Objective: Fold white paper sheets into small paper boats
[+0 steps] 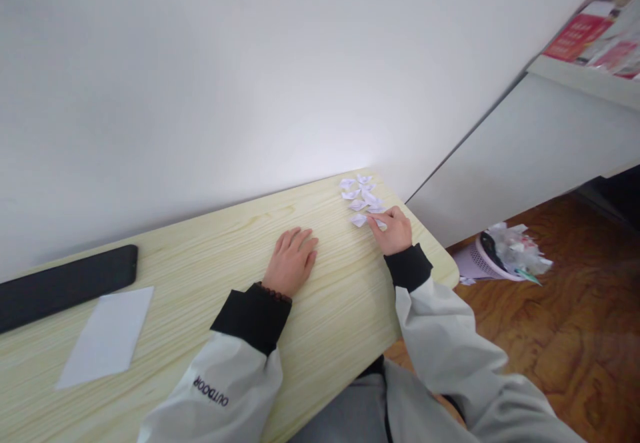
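My left hand [293,262] lies flat on the wooden table, palm down with its fingers stretched out and nothing in it. At the table's far right corner, my right hand [393,230] pinches at a small folded paper piece [381,224], partly covered by the fingers. Just left of those fingertips rests another folded paper piece [359,220]. Several more white folded papers [369,197] with pointed ends, a bit like little boats, sit close together in rows beyond the right hand.
Toward the left lie a flat white paper sheet [110,336] and a long black object [70,283] along the wall. A pale purple bin [475,263], full of wrappers and paper, stands on the floor past the table's right end. A white shelf unit [550,143] stands at right.
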### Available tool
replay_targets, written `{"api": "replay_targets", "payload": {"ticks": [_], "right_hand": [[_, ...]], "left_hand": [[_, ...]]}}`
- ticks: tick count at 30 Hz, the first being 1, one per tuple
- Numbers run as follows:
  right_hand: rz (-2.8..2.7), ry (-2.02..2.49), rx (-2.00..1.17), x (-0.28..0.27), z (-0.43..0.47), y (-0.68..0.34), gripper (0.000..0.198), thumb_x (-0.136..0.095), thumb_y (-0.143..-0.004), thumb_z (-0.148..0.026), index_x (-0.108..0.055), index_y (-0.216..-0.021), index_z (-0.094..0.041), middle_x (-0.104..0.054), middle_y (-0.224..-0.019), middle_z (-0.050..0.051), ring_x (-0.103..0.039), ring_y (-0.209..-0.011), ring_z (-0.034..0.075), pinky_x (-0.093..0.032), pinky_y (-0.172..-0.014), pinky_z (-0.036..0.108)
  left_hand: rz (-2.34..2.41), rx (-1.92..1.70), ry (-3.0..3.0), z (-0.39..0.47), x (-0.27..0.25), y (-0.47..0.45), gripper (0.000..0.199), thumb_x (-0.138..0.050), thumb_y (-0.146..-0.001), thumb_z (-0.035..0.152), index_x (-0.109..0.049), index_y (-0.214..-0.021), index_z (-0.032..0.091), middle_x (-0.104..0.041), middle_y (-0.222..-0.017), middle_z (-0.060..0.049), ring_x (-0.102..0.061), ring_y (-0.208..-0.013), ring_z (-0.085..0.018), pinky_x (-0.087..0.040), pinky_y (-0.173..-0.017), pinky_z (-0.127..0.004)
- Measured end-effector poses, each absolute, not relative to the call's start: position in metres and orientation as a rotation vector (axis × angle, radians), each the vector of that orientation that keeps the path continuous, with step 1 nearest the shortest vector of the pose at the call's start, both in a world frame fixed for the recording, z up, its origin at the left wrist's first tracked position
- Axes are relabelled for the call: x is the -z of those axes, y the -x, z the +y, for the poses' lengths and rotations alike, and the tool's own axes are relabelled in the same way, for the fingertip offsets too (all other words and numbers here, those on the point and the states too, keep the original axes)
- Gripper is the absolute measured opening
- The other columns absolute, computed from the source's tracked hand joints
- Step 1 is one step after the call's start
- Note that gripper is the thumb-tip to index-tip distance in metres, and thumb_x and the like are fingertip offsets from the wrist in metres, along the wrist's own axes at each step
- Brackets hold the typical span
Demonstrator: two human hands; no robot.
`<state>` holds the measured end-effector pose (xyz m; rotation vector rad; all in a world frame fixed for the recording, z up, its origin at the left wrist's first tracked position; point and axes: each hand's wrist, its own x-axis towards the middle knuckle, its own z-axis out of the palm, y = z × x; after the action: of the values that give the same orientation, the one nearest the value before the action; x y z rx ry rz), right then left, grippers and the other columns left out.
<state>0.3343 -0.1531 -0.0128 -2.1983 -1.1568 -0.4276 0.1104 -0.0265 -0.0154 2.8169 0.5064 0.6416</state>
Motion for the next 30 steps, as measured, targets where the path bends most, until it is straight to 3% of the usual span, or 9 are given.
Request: {"api": "replay_targets", "payload": {"ticks": [12, 18, 25, 30], "right_hand": [[-1.244, 2.101, 0.465, 0.017, -0.148, -0.327, 0.023, -0.057, -0.081, -0.032, -0.073, -0.09, -0.019, -0.051, -0.075, 0.005, -0.051, -0.068, 0.017, -0.045, -0.066, 0.031], [-1.463, 1.923, 0.25, 0.016, -0.126, -0.265, 0.019, -0.053, -0.083, -0.024, -0.07, -0.091, -0.019, -0.055, -0.078, 0.006, -0.054, -0.076, 0.018, -0.045, -0.073, 0.031], [-1.695, 1.727, 0.019, 0.025, -0.088, -0.19, 0.018, -0.054, -0.083, -0.022, -0.067, -0.094, -0.018, -0.059, -0.089, 0.008, -0.054, -0.084, 0.019, -0.044, -0.078, 0.031], [-1.88, 1.665, -0.021, 0.022, -0.067, -0.154, 0.018, -0.052, -0.084, -0.022, -0.066, -0.095, -0.019, -0.059, -0.096, 0.007, -0.051, -0.086, 0.02, -0.041, -0.079, 0.033]], "left_hand": [[0.496, -0.629, -2.835, -0.026, 0.017, -0.107, 0.026, -0.045, -0.089, 0.026, -0.061, -0.109, 0.019, -0.058, -0.124, -0.007, -0.045, -0.12, -0.026, -0.037, -0.102, -0.048], [0.632, -0.577, -2.865, -0.026, 0.016, -0.072, 0.028, -0.044, -0.089, 0.027, -0.059, -0.112, 0.022, -0.054, -0.129, -0.007, -0.046, -0.122, -0.024, -0.035, -0.104, -0.046], [1.135, -0.571, -2.855, -0.02, 0.01, 0.028, 0.027, -0.049, -0.087, 0.031, -0.058, -0.112, 0.025, -0.054, -0.128, -0.008, -0.043, -0.123, -0.029, -0.022, -0.106, -0.056], [1.893, -0.539, -2.58, -0.026, -0.002, 0.077, 0.041, -0.049, -0.085, 0.039, -0.054, -0.122, 0.019, -0.043, -0.135, -0.015, -0.037, -0.123, -0.036, -0.03, -0.099, -0.056]]}}
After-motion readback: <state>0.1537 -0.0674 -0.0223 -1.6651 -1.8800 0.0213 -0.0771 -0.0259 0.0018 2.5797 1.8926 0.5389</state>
